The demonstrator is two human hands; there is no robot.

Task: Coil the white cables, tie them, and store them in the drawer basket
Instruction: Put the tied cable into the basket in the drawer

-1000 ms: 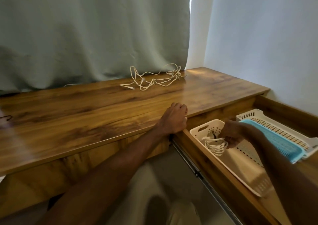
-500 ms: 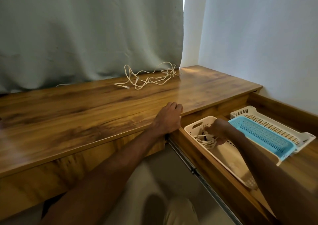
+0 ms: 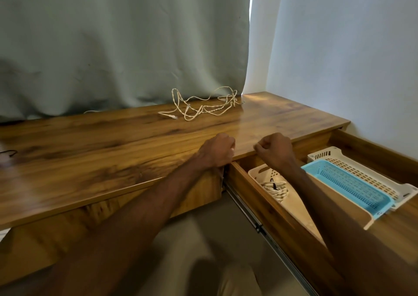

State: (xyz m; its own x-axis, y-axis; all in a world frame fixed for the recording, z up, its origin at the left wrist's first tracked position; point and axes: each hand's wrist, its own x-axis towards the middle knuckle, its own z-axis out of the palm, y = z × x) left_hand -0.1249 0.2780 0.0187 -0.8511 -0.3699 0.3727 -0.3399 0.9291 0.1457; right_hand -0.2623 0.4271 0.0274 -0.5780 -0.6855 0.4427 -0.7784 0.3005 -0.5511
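The grey-green curtain [image 3: 113,47] hangs behind the whole far edge of the worktop [image 3: 90,151], and a pale wall [image 3: 350,58] closes off the right side. The wooden worktop runs wide and mostly bare from its left end to the far right corner, so the middle and the front edge lie open.

Below the right end of the front edge an open drawer [image 3: 267,205] juts out, its metal slide rail [image 3: 260,225] showing along the near side wall. Inside, a cream drawer basket [image 3: 255,173] sits against that near wall. Beside it, toward the wall side, a blue basket [image 3: 348,187] lies nested on a white basket [image 3: 325,153], and bare drawer floor shows as a strip between the two sets.

The loose white cable [image 3: 227,99] sprawls in a tangle along the far edge near the far right corner, touching the foot of the curtain and well apart from both hands. The coiled cable [image 3: 274,188], bound with a dark tie, lies in the cream basket at its inner end, free of any hand.

The left hand [image 3: 217,152] rests on the front edge just left of the drawer, its fingers folded into a fist. Whether the thumb hooks under the edge cannot be told. The right hand [image 3: 274,149] hovers above the inner end of the drawer, near the front edge, with its fingers curled in and holding nothing.
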